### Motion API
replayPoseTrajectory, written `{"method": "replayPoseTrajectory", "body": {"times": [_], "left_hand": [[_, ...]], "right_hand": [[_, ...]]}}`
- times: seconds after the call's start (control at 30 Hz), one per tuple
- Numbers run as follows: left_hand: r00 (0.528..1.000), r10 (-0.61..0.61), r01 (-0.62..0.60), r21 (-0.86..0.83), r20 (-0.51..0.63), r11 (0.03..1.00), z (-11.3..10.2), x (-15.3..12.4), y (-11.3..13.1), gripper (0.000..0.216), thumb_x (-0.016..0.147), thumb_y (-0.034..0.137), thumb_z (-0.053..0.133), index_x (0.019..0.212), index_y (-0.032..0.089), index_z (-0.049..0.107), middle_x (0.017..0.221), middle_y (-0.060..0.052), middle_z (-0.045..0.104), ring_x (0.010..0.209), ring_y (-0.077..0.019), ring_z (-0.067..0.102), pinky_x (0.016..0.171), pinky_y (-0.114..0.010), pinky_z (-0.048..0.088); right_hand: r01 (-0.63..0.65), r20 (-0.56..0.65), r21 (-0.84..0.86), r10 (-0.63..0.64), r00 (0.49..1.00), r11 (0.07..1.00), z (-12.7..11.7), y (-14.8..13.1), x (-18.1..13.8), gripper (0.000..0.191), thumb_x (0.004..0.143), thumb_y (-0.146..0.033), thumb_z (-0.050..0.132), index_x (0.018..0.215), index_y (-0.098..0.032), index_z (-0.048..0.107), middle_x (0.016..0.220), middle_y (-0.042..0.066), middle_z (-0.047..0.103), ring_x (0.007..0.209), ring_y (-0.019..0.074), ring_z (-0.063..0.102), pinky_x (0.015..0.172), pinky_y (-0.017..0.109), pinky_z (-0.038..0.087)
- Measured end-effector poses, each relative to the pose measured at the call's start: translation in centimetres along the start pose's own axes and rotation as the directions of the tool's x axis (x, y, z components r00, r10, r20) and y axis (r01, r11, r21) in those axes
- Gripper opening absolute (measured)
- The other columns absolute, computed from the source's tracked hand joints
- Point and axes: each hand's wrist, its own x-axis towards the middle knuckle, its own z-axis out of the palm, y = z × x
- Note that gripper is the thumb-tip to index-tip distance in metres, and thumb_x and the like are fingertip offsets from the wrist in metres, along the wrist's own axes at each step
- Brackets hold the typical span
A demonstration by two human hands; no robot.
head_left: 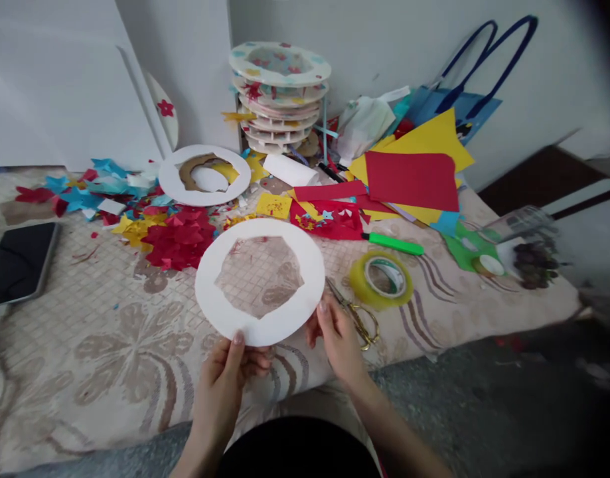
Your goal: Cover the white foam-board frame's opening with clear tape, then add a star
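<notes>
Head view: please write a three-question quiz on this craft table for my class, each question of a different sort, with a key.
1. True or false: the left hand and the right hand are both at the rim of the white ring.

2. Which of these lies nearest the scissors?
A) the dark-screened device
B) the tape roll
C) the blue bag

3. Fill the gap: the slim tool just behind the tape roll is mostly ____ in colour.

Key: 1. True; 2. B; 3. green.
</notes>
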Motion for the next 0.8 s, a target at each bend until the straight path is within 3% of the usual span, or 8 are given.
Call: {"method": "replayPoseTrajectory", "body": {"times": [0.1,0.17,0.23,0.33,0.4,0.5,0.6,0.8], "left_hand": [[0.994,-0.093,0.091,-0.031,-0.059,0.995,-0.2,-0.4,-0.2,0.05,0.052,0.054,0.086,0.071,0.011,0.067,0.063,-0.006,0.072,0.051,-0.0136,0.062,0.047,-0.022,0.052],[0.989,-0.133,0.133,-0.008,-0.062,0.991,-0.4,-0.7,-0.3,0.051,0.049,0.052,0.088,0.071,0.011,0.068,0.064,-0.006,0.072,0.053,-0.0145,0.064,0.049,-0.022,0.054],[0.986,-0.166,0.167,0.039,-0.036,0.985,-0.7,-0.8,-0.3,0.051,0.05,0.053,0.087,0.073,0.011,0.07,0.069,-0.008,0.074,0.057,-0.0163,0.067,0.053,-0.024,0.056],[0.975,-0.221,0.218,0.14,0.004,0.966,-1.6,-1.0,-0.2,0.052,0.055,0.056,0.084,0.077,0.011,0.072,0.075,-0.011,0.076,0.058,-0.018,0.068,0.056,-0.026,0.058],[0.964,-0.266,0.261,0.208,-0.002,0.943,-2.5,-1.3,-0.2,0.056,0.054,0.06,0.083,0.079,0.011,0.072,0.072,-0.011,0.076,0.055,-0.0187,0.068,0.052,-0.026,0.056],[0.925,-0.376,0.344,0.31,0.049,0.886,-3.3,-1.9,-0.4,0.061,0.052,0.067,0.08,0.076,0.011,0.07,0.063,-0.012,0.073,0.046,-0.0195,0.065,0.042,-0.027,0.051],[0.871,-0.437,0.323,0.409,0.224,0.853,-2.4,-2.9,-0.6,0.059,0.061,0.069,0.074,0.077,0.013,0.069,0.065,-0.011,0.072,0.045,-0.018,0.063,0.04,-0.026,0.048],[0.752,-0.37,0.209,0.335,0.545,0.919,4.7,-3.2,-1.3,0.042,0.074,0.054,0.073,0.09,0.015,0.068,0.083,-0.009,0.072,0.06,-0.0143,0.065,0.054,-0.026,0.051]], "right_hand": [[-0.007,-0.011,-0.112,0.006,1.0,0.994,-3.3,-0.8,-1.0,0.037,0.088,-0.052,0.055,0.105,-0.022,0.068,0.071,0.001,0.066,0.044,0.0125,0.053,0.041,0.026,0.042],[0.045,-0.151,-0.301,-0.095,0.984,0.952,-6.9,-1.8,-0.6,0.035,0.086,-0.05,0.058,0.1,-0.02,0.07,0.071,0.002,0.067,0.046,0.0128,0.054,0.044,0.027,0.043],[0.074,-0.306,-0.517,-0.264,0.915,0.853,-11.2,-2.9,1.0,0.034,0.085,-0.049,0.059,0.097,-0.019,0.07,0.069,0.002,0.066,0.048,0.0128,0.052,0.049,0.028,0.042],[0.102,-0.269,-0.749,-0.441,0.857,0.655,-17.0,-3.8,5.0,0.035,0.078,-0.05,0.065,0.094,-0.019,0.067,0.074,0.003,0.066,0.054,0.0141,0.052,0.057,0.03,0.041],[0.102,-0.207,-0.792,-0.422,0.883,0.602,-19.2,-3.7,7.5,0.039,0.069,-0.047,0.073,0.094,-0.018,0.065,0.079,0.002,0.065,0.054,0.0131,0.049,0.059,0.031,0.039],[0.056,-0.15,-0.751,-0.252,0.956,0.658,-20.2,-3.0,9.9,0.036,0.06,-0.04,0.079,0.084,-0.017,0.065,0.073,0.001,0.063,0.058,0.0151,0.05,0.059,0.031,0.038],[0.033,-0.136,-0.72,-0.188,0.973,0.693,-19.9,-2.5,10.4,0.023,0.057,-0.029,0.078,0.072,-0.018,0.064,0.063,-0.002,0.06,0.056,0.0149,0.048,0.056,0.029,0.034],[0.035,-0.194,-0.64,-0.205,0.959,0.768,-19.4,-3.0,8.2,0.019,0.068,-0.028,0.068,0.084,-0.019,0.062,0.072,0.0,0.061,0.063,0.0161,0.051,0.056,0.028,0.038]]}}
